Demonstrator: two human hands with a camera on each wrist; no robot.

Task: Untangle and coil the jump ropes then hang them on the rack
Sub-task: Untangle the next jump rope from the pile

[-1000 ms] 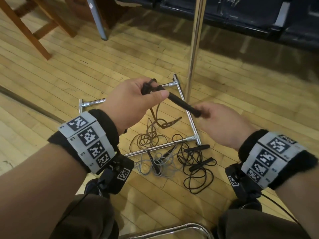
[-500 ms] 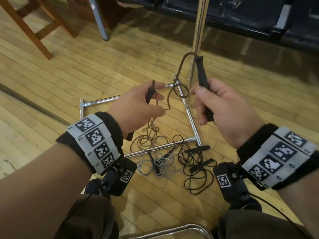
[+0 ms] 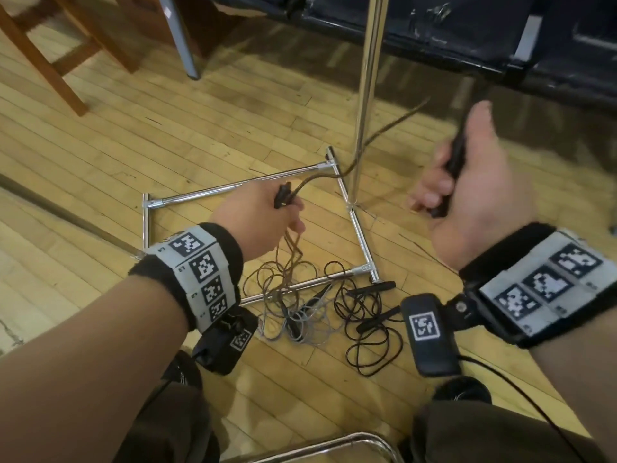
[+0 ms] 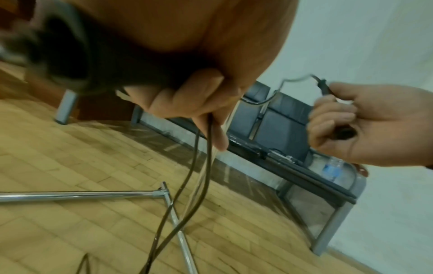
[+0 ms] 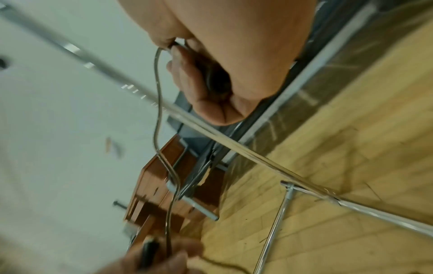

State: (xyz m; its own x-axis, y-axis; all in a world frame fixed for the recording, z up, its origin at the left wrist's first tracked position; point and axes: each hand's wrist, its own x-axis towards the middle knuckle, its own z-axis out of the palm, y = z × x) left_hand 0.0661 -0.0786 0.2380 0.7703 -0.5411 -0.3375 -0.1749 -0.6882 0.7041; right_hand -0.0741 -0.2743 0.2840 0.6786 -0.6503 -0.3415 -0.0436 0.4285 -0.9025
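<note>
Now the right hand [image 3: 467,182] is gripping one handle [image 3: 454,158] upright, the left hand [image 3: 257,222] pinching the other handle [image 3: 282,197]; brown rope [image 3: 384,132] is stretching between, slanting up rightward.

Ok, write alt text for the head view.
Both hands hold a brown jump rope: the right hand grips one handle, the left hand the other. More tangled ropes lie on the wooden floor by a chrome rack base.

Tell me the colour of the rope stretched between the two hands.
Brown rope, best seen in the head view.
</note>
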